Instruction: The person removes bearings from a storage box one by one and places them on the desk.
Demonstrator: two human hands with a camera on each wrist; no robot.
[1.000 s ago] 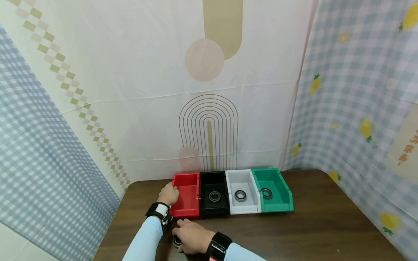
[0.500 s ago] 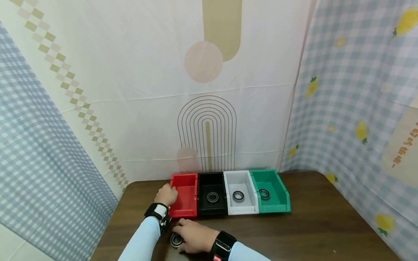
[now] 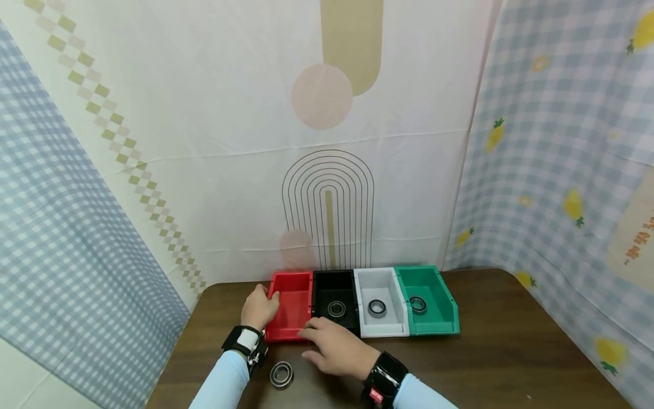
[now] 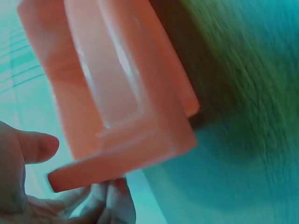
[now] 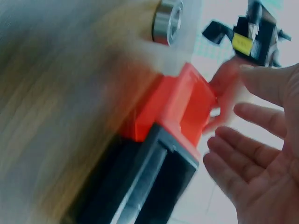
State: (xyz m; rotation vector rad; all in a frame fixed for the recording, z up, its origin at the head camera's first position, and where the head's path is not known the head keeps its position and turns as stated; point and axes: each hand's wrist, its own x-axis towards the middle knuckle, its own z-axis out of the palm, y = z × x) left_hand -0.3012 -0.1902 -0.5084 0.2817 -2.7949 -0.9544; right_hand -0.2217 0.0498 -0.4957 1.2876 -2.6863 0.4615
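A ball bearing [image 3: 281, 375] lies on the brown table in front of the bins, with nothing holding it. My left hand [image 3: 259, 308] is at the left wall of the red bin [image 3: 290, 334], its thumb over the inner side. In the left wrist view the fingertips [image 4: 120, 198] reach round the outside of that wall. My right hand [image 3: 339, 347] hovers before the red and black bins, fingers spread and holding nothing. The right wrist view shows that palm [image 5: 261, 177] beside the red bin, with the bearing [image 5: 168, 22] some way off.
To the right of the red bin stand a black bin [image 3: 319, 278], a white bin [image 3: 383, 330] and a green bin [image 3: 434, 328] in a row. Each holds one bearing. A patterned cloth [image 3: 230, 199] hangs behind the table [image 3: 490, 363].
My right hand has let go of the bearing and moved right and up toward the bins, leaving the bearing on the table. My left hand stays at the red bin, its fingers slightly more spread.
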